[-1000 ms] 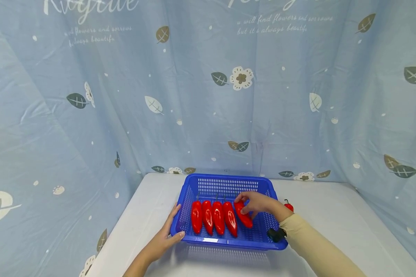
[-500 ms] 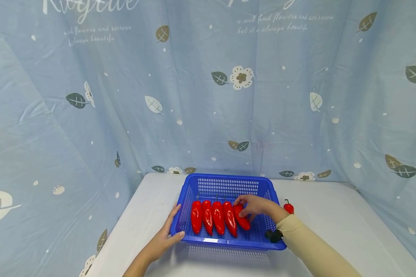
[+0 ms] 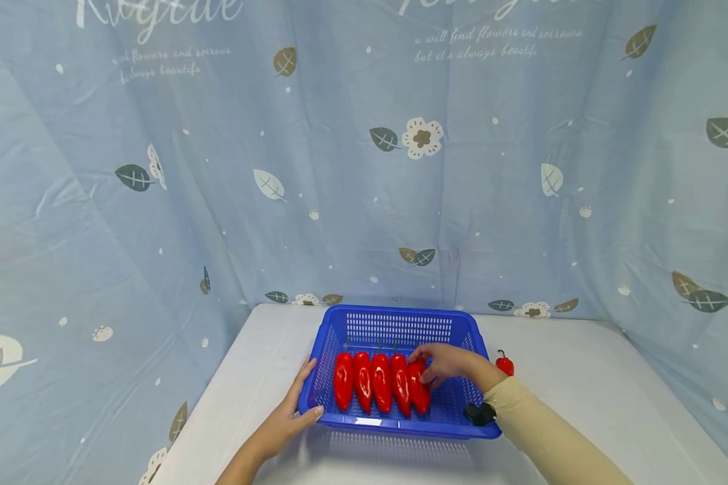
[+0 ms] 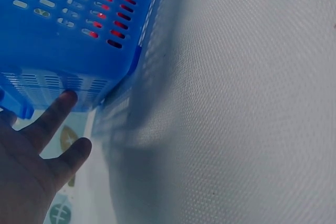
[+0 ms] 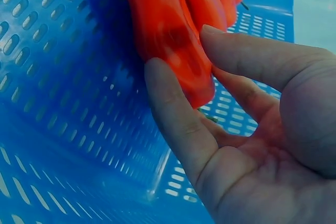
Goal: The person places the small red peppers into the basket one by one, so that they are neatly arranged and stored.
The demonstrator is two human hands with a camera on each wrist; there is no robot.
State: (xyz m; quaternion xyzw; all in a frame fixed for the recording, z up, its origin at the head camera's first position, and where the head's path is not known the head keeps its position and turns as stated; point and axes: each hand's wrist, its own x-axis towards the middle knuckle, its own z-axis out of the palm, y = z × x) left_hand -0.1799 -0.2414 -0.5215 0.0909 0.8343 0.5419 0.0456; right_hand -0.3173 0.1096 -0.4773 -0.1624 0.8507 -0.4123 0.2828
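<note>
A blue plastic basket with slotted walls stands on the white table. In it several long red peppers lie side by side, stems toward the far wall. My right hand reaches in and pinches the rightmost red pepper near its stem end; in the right wrist view the thumb and fingers are on either side of this pepper. My left hand rests at the basket's near left corner, thumb on the rim, with straight fingers along the outer wall in the left wrist view.
Another red pepper lies on the table right of the basket, partly hidden by the right forearm. A dark device at the right wrist overlaps the basket's near right corner. Blue printed curtains hang behind and at both sides.
My right hand has moved the rightmost pepper left, and its lower end has swung left so it now lies straighter, alongside the row. The left hand and basket have stayed put.
</note>
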